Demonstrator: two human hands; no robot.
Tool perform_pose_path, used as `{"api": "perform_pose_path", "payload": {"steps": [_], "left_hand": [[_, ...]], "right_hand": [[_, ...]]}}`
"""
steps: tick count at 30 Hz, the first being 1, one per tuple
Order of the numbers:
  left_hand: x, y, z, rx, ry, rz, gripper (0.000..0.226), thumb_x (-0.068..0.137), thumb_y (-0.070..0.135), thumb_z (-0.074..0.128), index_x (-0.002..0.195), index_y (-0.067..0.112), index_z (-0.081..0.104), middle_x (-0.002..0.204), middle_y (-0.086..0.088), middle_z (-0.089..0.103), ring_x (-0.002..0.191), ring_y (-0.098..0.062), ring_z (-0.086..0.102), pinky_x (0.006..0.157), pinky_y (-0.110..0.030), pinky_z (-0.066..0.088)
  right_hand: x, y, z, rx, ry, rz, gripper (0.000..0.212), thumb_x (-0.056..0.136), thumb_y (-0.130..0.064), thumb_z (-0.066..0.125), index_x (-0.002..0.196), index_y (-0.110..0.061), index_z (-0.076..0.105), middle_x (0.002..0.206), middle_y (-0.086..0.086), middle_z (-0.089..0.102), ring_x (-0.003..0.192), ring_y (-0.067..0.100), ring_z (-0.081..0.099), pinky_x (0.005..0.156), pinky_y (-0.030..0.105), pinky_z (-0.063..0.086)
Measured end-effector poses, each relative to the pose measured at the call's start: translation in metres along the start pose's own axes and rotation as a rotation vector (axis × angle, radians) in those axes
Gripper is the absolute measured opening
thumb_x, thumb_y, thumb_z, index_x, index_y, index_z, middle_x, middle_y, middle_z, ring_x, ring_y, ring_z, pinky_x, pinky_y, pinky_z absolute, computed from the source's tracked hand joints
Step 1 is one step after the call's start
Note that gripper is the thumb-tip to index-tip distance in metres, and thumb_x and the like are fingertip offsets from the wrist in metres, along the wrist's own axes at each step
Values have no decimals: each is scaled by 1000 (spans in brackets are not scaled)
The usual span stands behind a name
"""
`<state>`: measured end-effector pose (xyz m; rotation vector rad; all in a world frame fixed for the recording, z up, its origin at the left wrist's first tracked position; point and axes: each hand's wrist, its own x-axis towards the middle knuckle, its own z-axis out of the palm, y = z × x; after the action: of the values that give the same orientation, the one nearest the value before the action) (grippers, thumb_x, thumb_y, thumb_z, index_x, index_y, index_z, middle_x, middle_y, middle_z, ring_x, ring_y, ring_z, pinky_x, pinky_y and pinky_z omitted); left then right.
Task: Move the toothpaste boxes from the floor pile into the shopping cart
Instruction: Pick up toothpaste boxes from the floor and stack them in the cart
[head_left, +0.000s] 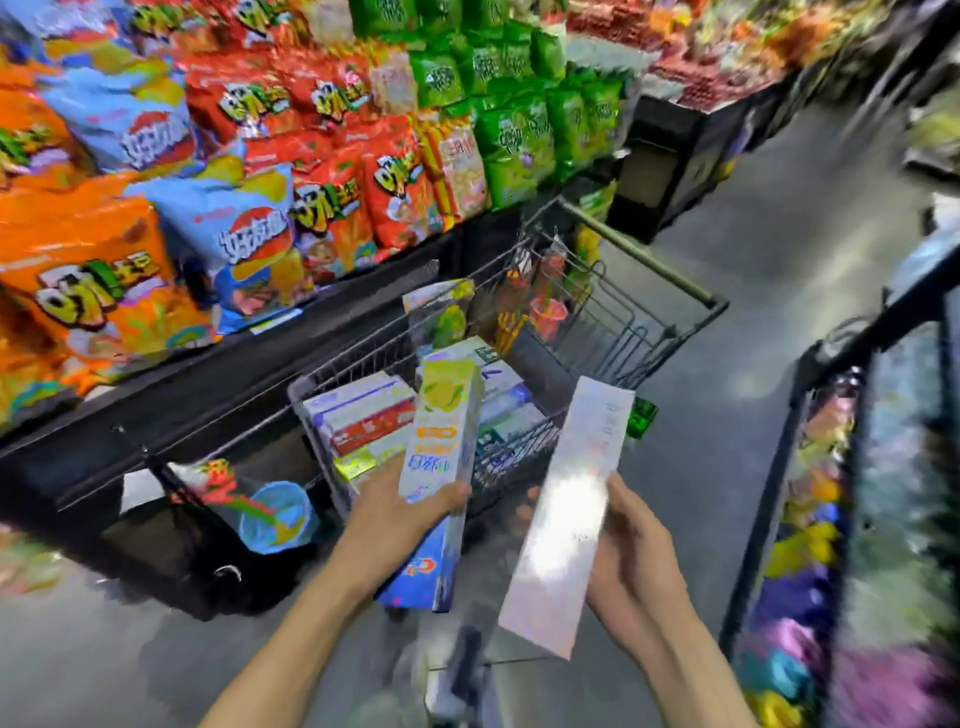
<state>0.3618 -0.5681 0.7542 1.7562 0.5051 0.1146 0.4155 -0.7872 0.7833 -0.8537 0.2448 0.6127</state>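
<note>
- At the far left we see shelves of snack bags (93, 291) in orange, pale blue, red and green; their bold logos are too blurred for us to read.
- Low on the shelf front hangs a black mesh pocket (244, 509) with a pale blue packet inside.
- Our left hand (395, 514) has its grip closed round a tall toothpaste box (441, 457), white with a yellow-green top and a blue lower end, held upright over the near corner of the shopping cart (524, 457); its lettering is illegible.
- The wire cart stands beside the shelf base and already carries several boxes (363, 415), some white with red bands.
- Our right hand (634, 561) grips a long white toothpaste box (571, 504) along its right edge, tilted, just right of the cart; glare hides any print.
- The floor (779, 234) is smooth grey, an aisle running back.
- At the far right stands a dark rack (852, 441) of colourful goods.
</note>
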Motion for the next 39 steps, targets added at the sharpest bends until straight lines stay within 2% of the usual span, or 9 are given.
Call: {"api": "perform_pose_path", "payload": {"steps": [6,8,11,16,20,24,29,33,39], "left_hand": [[113,-14,28,106,-2,-74,49,61,59,72,96,27,67,90,13,74,81,-4,68,73,-31,53],[151,-18,40,136,-19,-80,36,70,47,81,94,26,63,86,13,72,73,5,65,66,-20,49],[212,-26,59,187,-98,-113,32,76,31,85,93,30,57,85,15,69,69,15,60,60,-8,44],[305,-50,95,334,-211,-70,65,56,57,68,111,23,64,99,2,69,82,-14,63,74,-28,46],[363,-85,130,601,-331,-29,64,62,59,61,108,14,65,100,-6,63,97,-28,58,77,-31,38],[409,-133,172,732,-419,-16,93,65,68,49,140,13,51,122,-13,60,115,-33,52,100,-39,42],[438,-169,215,811,-421,-55,80,77,59,56,138,8,48,121,-15,57,116,-35,49,97,-43,45],[451,-198,229,879,-390,-39,79,76,61,48,126,2,60,110,-21,61,105,-42,57,91,-47,51],[447,-227,231,1007,-316,34,77,80,56,49,135,2,56,105,-22,57,96,-41,56,77,-47,48]], "right_hand": [[92,-36,-8,48,67,42,44,80,-38,70,107,-2,74,102,24,68,80,36,67,78,48,57],[124,-48,-6,89,72,43,37,77,-31,79,102,-4,75,97,21,69,75,35,68,72,46,60],[171,-68,-7,123,100,62,38,78,-32,75,103,-4,74,96,21,68,78,35,67,77,48,57],[245,-92,-27,214,183,79,44,85,-37,71,117,-8,64,106,19,64,91,36,60,102,53,37],[294,-115,-47,208,206,104,33,86,-38,65,102,-11,74,99,14,69,84,30,66,89,45,47],[349,-135,-70,138,197,185,51,69,-38,87,110,-13,71,106,13,69,88,30,66,89,45,47],[407,-147,-97,89,149,310,85,57,-38,94,130,-10,63,118,17,67,100,31,66,97,45,45],[441,-146,-111,90,102,364,85,59,-39,94,133,-10,62,117,14,68,100,29,66,95,44,48],[473,-140,-127,-92,106,442,90,53,-43,96,130,-14,59,117,14,63,103,28,62,88,45,51]]}}
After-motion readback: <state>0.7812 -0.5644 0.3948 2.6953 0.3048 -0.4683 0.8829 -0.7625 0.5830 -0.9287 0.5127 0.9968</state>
